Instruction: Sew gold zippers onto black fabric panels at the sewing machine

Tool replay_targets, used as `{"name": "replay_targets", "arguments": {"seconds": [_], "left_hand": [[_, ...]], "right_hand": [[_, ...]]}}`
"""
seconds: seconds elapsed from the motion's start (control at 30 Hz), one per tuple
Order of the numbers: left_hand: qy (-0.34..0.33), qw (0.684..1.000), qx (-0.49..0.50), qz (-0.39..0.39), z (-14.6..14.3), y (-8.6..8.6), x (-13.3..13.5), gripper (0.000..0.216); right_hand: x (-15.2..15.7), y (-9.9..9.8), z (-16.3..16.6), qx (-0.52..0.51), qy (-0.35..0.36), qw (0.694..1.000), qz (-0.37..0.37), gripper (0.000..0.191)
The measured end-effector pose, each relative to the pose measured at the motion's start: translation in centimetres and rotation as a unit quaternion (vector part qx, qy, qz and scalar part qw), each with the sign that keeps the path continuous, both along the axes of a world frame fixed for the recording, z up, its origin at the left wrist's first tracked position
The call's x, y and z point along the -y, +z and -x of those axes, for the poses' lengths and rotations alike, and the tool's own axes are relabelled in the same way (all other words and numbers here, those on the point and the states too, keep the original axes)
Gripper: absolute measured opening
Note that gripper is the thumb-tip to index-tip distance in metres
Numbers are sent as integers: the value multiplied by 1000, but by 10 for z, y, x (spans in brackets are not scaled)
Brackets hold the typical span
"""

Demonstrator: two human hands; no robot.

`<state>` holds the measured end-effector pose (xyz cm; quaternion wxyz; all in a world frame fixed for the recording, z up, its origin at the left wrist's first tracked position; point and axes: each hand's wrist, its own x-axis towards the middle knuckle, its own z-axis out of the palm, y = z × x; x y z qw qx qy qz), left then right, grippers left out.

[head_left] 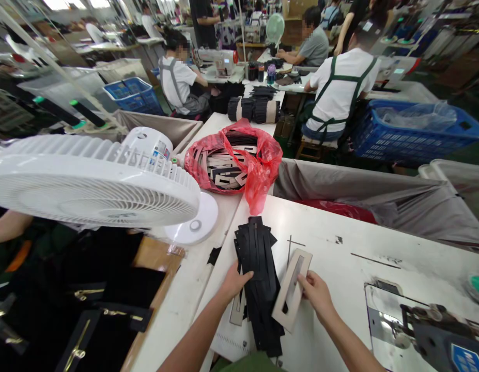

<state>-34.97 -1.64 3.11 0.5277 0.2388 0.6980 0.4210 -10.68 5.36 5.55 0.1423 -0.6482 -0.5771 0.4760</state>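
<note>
A pile of long black strips point(258, 274) lies fanned on the white table in front of me. My left hand point(234, 283) grips the left edge of this pile, thumb on top and fingers partly hidden. My right hand point(315, 292) pinches the long side of a beige rectangular piece with a slot point(303, 266), held tilted just right of the strips. Another beige slotted piece point(236, 313) pokes out under the left side of the pile. Beyond it, a red plastic bag point(257, 194) stands open, full of beige and dark slotted pieces point(223, 170).
A white fan point(99, 181) stands at the left, beside black fabric with zippers point(80, 330). At the lower right is a sewing machine point(433, 330). Grey cloth bins point(379, 186) border the table's far side. Several people work at machines beyond, near a blue basket point(413, 134).
</note>
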Motion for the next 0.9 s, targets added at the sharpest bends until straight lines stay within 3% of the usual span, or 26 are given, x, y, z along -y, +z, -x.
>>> {"name": "replay_targets", "arguments": {"seconds": [0.13,0.23,0.4,0.47,0.6,0.73,0.9], "left_hand": [[-19,997,-76,-7,3,1,0,49],[-30,992,-125,-1,2,2,5,36],[19,961,-275,6,-4,14,22,59],[13,948,-318,-19,-12,20,27,58],[-84,929,-359,-28,-35,21,27,56],[-145,934,-323,46,-51,11,18,63],[-145,936,-311,77,-40,8,15,9]], "right_hand": [[-5,14,15,69,40,992,-99,47],[6,7,49,107,103,983,-108,50],[24,-15,96,190,127,965,-128,74],[22,-19,98,195,135,963,-130,73],[14,-22,75,178,145,966,-122,44],[16,-21,30,176,146,965,-126,27],[29,-25,-25,206,167,959,-98,19]]}}
